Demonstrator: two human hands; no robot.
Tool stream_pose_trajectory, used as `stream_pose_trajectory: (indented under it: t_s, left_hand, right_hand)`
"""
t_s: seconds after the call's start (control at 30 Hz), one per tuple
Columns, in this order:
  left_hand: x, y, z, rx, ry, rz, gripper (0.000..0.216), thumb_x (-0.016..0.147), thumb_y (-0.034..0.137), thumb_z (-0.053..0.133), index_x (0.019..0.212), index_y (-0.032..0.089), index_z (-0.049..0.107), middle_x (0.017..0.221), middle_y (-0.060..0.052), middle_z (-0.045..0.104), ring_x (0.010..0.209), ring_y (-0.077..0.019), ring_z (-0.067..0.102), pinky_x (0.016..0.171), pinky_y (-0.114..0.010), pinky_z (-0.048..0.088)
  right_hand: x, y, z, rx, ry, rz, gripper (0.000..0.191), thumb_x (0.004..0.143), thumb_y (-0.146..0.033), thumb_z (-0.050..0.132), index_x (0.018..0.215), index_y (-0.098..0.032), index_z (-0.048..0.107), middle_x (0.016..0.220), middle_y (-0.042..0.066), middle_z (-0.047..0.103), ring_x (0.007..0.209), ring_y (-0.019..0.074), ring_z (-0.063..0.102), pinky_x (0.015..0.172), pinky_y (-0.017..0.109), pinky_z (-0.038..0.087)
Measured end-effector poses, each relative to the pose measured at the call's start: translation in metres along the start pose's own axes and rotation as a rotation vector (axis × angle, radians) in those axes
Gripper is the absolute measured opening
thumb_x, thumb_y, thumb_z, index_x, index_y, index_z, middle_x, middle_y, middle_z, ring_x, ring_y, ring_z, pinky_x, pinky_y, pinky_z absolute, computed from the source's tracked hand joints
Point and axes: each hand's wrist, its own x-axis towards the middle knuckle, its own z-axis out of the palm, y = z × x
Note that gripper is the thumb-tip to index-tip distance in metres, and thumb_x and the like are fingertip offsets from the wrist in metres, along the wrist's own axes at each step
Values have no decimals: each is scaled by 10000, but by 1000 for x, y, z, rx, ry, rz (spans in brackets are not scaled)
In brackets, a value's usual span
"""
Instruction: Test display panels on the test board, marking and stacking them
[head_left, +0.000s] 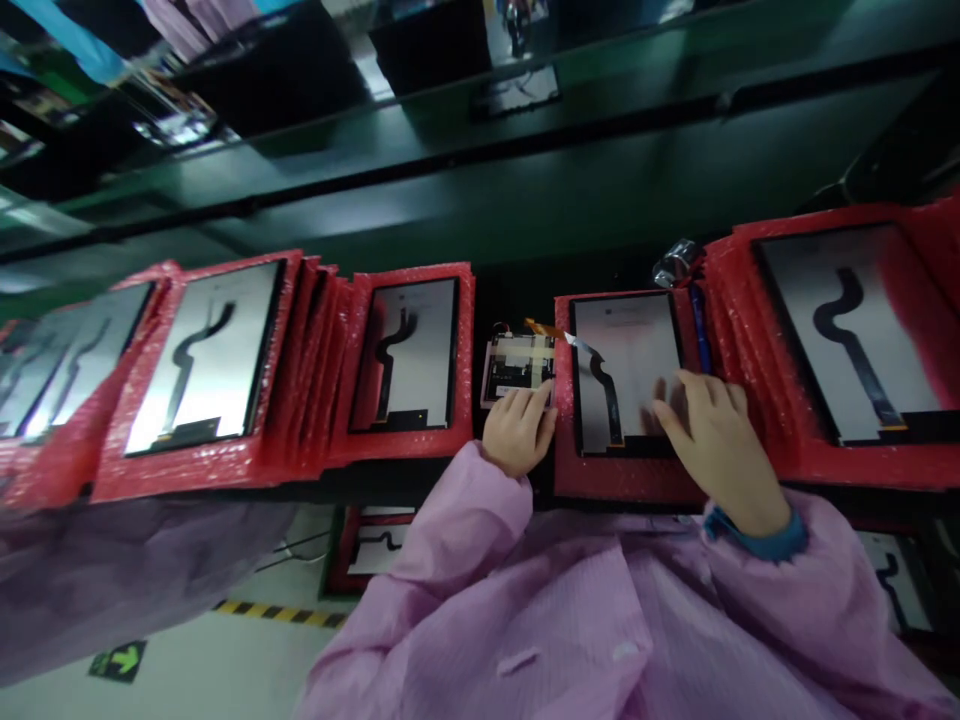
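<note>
A display panel (pixel 626 345) with a dark curved flex cable lies on red bubble wrap (pixel 622 478) in front of me. My right hand (pixel 712 440) rests flat on the panel's lower right part, fingers stretched out. My left hand (pixel 519 428) sits beside the panel's left edge, fingers curled on the near edge of a small circuit board (pixel 517 362). An orange flex strip (pixel 546 328) runs from the board toward the panel's top corner. Both arms wear pink sleeves.
Further panels on red bubble wrap line the bench: one at the right (pixel 847 330), two at the left (pixel 409 355) (pixel 206 355). A dark green conveyor (pixel 480 200) runs behind. A metal object (pixel 675 262) sits at the panel's top right. More panels (pixel 375 545) lie below the bench.
</note>
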Motion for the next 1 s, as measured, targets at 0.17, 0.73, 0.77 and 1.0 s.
stream_pose_trajectory:
  t_s: [0.17, 0.73, 0.77, 1.0]
  left_hand:
    - [-5, 45, 0, -146, 71, 41, 385, 1032, 282, 448, 1332, 61, 548, 1131, -176, 730, 1023, -273, 671, 928, -402, 567]
    - [-10, 48, -11, -390, -160, -140, 389, 1010, 375, 508, 1310, 141, 591, 1219, -161, 728, 1110, -310, 665, 987, -500, 559]
    - [-10, 48, -10, -384, -162, -144, 390, 1011, 378, 506, 1314, 147, 591, 1220, -157, 727, 1115, -311, 665, 990, -500, 558]
    - [-17, 49, -10, -394, -175, -184, 481, 1006, 428, 519, 1361, 106, 566, 1244, -190, 712, 1162, -324, 649, 1030, -512, 542]
  right_hand:
    - [-32, 5, 8, 93, 20, 167, 805, 1001, -666, 260, 1369, -7, 541, 1297, 246, 622, 1185, 382, 583, 1064, 572, 461]
    - [-3, 25, -8, 1004, -50, 678, 654, 787, -601, 697, 1318, -227, 624, 1174, 87, 686, 1164, 247, 643, 1153, 465, 462]
    - [-3, 25, -7, 986, -43, 671, 652, 787, -599, 691, 1317, -227, 620, 1173, 89, 682, 1143, 244, 649, 1129, 463, 483]
    - [-11, 6, -24, 800, 35, 450, 619, 855, -596, 617, 1325, -199, 553, 1209, 126, 619, 1114, 256, 631, 998, 466, 546]
